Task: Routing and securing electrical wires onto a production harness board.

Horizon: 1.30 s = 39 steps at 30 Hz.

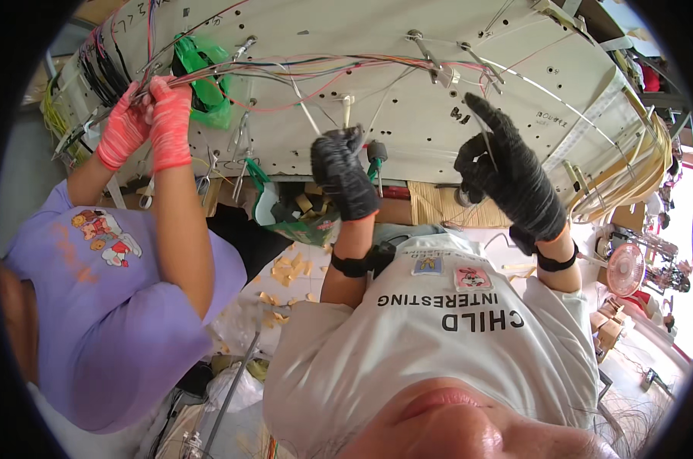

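Both my hands wear dark grey knit gloves at the near edge of a cream board. My left hand (343, 174) is closed, its fingers curled at the end of a white strand (305, 105) that runs down from the wire bundle (331, 61). A pale peg (347, 111) stands just beyond it. My right hand (511, 172) has its index finger stretched toward a metal fork (484, 65) on the board. Its other fingers curl round a thin pale strand (487, 139); where that strand ends is hidden.
At left, a co-worker's red-gloved hands (151, 122) grip the bundle's end. The cream board (285, 141) carries metal posts and a green bag (205, 76). Below its edge hangs a green-rimmed bag of scraps (300, 222). Yellowish tubing (629, 183) curves round the right end; a pink fan (626, 269) stands beyond.
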Available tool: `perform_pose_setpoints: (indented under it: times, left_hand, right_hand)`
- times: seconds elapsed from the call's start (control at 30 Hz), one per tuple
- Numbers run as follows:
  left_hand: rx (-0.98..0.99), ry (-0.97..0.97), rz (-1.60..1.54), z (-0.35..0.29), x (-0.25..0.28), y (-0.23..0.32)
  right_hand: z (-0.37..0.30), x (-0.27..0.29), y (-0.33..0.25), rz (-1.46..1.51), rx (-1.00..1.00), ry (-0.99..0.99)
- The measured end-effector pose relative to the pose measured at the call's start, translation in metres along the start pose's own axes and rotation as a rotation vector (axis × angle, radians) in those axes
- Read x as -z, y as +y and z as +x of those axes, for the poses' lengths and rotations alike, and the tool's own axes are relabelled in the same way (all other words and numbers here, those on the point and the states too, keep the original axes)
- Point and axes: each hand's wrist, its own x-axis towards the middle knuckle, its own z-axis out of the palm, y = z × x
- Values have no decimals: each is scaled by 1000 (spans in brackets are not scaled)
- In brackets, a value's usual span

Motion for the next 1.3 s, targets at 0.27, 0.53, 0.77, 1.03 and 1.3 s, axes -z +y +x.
perform_pose_setpoints:
  times: [0.27, 0.53, 0.77, 1.03, 1.3]
  left_hand:
    - [-1593, 882, 3380, 21, 45, -18]
    - [-1983, 121, 3581, -63, 94, 2]
    - [-1785, 356, 4079, -84, 57, -2]
    - [-967, -237, 3392, -52, 53, 89]
    - [-1068, -256, 3712, -70, 39, 22]
  right_hand:
    - [12, 24, -11, 206, 231, -135]
    - [7, 15, 26, -200, 296, -337]
    - [16, 0, 65, -808, 904, -192]
    - [87, -23, 108, -1239, 1393, 279]
    - [142, -63, 115, -1122, 1259, -204]
